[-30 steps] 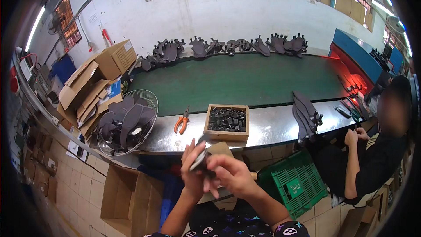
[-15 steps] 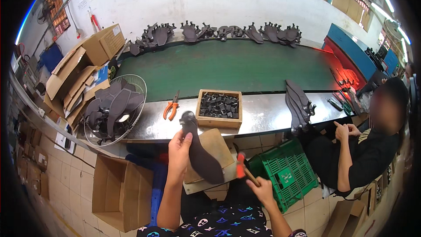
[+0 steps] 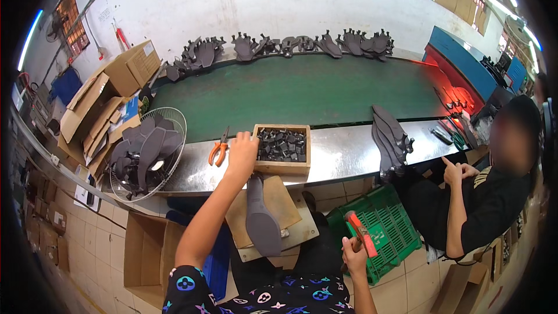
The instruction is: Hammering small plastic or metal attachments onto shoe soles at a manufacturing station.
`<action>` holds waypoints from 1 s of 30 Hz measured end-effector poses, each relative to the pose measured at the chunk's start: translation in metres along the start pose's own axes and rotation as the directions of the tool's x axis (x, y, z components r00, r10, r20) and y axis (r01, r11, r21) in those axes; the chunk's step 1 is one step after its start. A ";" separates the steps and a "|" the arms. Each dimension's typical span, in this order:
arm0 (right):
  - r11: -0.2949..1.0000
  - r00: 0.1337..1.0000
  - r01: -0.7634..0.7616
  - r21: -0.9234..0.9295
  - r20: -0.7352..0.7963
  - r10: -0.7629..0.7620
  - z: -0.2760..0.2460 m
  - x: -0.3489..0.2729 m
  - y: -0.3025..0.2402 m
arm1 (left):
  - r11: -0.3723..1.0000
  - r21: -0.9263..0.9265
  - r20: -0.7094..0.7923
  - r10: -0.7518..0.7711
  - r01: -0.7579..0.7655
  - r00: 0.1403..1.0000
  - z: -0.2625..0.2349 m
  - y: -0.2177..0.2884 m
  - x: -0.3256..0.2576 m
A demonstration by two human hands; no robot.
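A dark grey shoe sole (image 3: 263,227) lies on a tan board (image 3: 283,199), its narrow heel end pointing toward the bench. My left hand (image 3: 242,152) reaches over to the left rim of a wooden box (image 3: 282,167), fingers bent and slightly apart. Nothing shows in those fingers, though their tips are partly hidden. Small black pieces (image 3: 282,144) fill the box. At the right, my right hand (image 3: 354,257) is closed around the handle of a hammer (image 3: 361,234), whose red head points up beside the green crate.
Orange-handled pliers (image 3: 218,150) lie left of the box. A wire basket (image 3: 181,157) holds more soles. Other soles (image 3: 388,134) rest on the bench's right, near a seated co-worker (image 3: 494,197). A green crate (image 3: 378,227) and a cardboard box (image 3: 142,256) flank me. Behind runs a green belt (image 3: 279,84).
My left hand has let go of the sole, which now rests on the board, and has moved up to the wooden box. The hammer has shifted right and turned in my right hand.
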State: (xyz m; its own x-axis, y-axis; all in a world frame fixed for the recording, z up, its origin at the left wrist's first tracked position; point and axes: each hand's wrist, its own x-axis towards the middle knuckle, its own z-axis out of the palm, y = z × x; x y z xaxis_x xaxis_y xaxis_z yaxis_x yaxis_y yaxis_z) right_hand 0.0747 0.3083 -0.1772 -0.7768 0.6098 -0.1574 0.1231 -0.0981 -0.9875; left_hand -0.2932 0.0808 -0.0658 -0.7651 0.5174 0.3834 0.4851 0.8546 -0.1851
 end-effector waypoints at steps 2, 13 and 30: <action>1.000 0.999 0.008 -0.006 0.050 -0.007 0.008 0.007 -0.006 | 0.976 0.091 0.043 0.195 -0.198 0.980 0.002 0.000 0.009; 0.993 0.969 0.028 0.110 0.240 -0.054 0.055 0.035 -0.068 | 0.873 -0.488 0.061 0.033 0.001 0.998 -0.042 0.008 0.008; 0.925 0.782 0.248 0.288 0.503 -0.367 0.118 0.005 -0.202 | -0.031 -0.993 0.116 -0.212 0.112 0.970 -0.199 0.074 -0.148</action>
State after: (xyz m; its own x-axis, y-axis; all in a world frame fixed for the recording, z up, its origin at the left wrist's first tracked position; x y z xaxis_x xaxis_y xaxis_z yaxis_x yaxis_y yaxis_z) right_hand -0.0272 0.2382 0.0217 -0.9638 0.1173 0.2394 -0.2567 -0.1657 -0.9522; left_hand -0.0597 0.0590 0.0437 -0.8943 0.3261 0.3063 0.3198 -0.0130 0.9474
